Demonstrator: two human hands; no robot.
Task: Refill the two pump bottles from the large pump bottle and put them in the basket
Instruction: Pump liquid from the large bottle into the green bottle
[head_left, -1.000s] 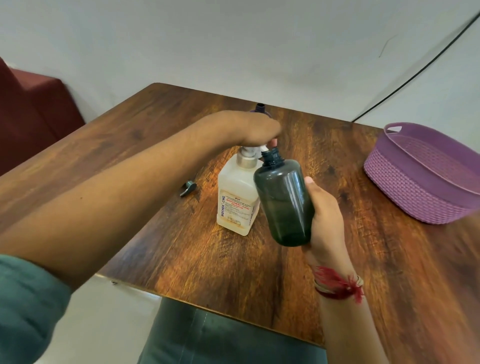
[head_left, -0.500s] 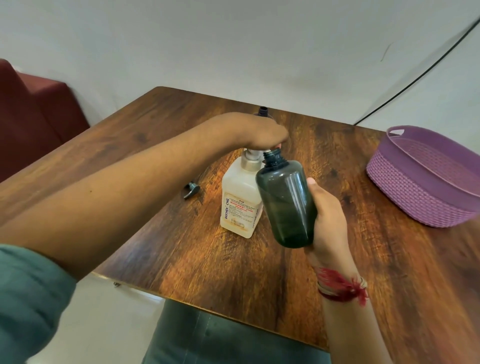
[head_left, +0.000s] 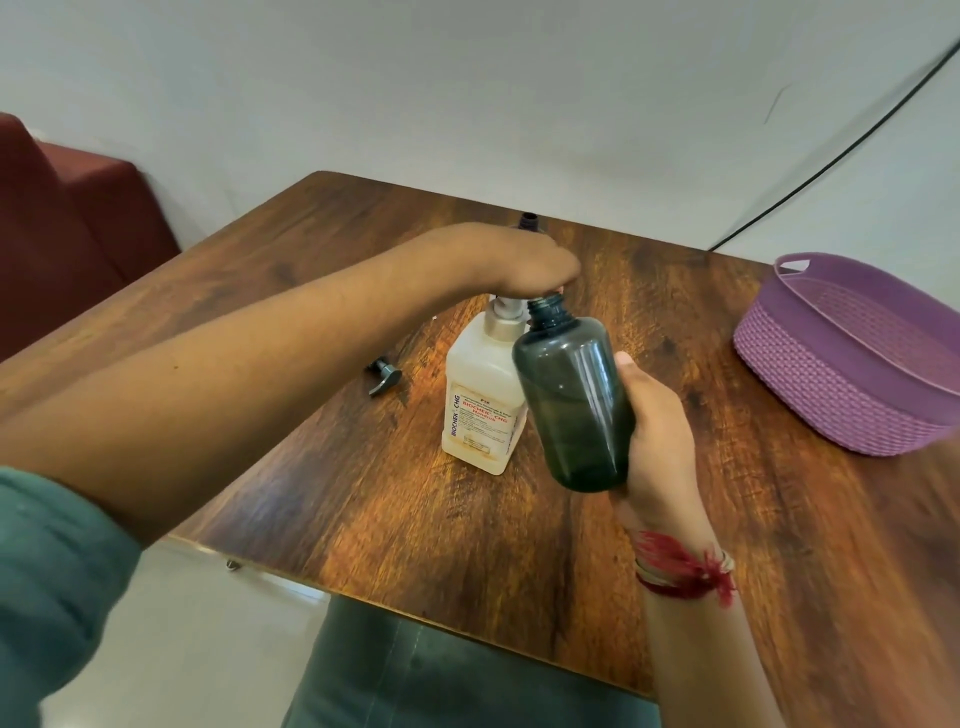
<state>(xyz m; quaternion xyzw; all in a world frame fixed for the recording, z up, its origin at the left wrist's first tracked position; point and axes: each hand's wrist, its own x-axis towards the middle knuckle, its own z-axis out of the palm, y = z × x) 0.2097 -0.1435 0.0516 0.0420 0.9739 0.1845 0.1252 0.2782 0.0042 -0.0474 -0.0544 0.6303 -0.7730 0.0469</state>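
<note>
Head view, looking down on a wooden table (head_left: 363, 493). Centre frame, the large pump bottle (head_left: 480, 410) stands upright on the wood. It is pale and translucent, with a red and white label facing the camera.

The left hand (head_left: 524, 262) comes in from the lower left on a long bare forearm and sits right on top of the pump. Its fingers are bent down over the pump head and cover it completely, so only the silver collar shows below.

The right hand (head_left: 657, 436) is wrapped around the dark smoky bottle (head_left: 571, 395) from the right side, thumb tip up against the shoulder. The bottle is tilted, its cap off and its open neck leaning to the upper left. The neck sits just beside the pump collar, directly under the left hand's knuckles. Whether any liquid is running in, I cannot tell.

Just behind the left hand, a second dark bottle neck (head_left: 529, 219) pokes up, the rest hidden. Left of the large bottle, a loose pump head (head_left: 384, 374) lies on the wood.

At the right of the frame, the purple basket (head_left: 852, 358) sits well apart from the bottles, with nothing showing inside. There is a red thread band (head_left: 680, 569) on the right wrist, a red seat (head_left: 62, 218) at the upper left and a black cable (head_left: 831, 150) on the wall at the upper right.
</note>
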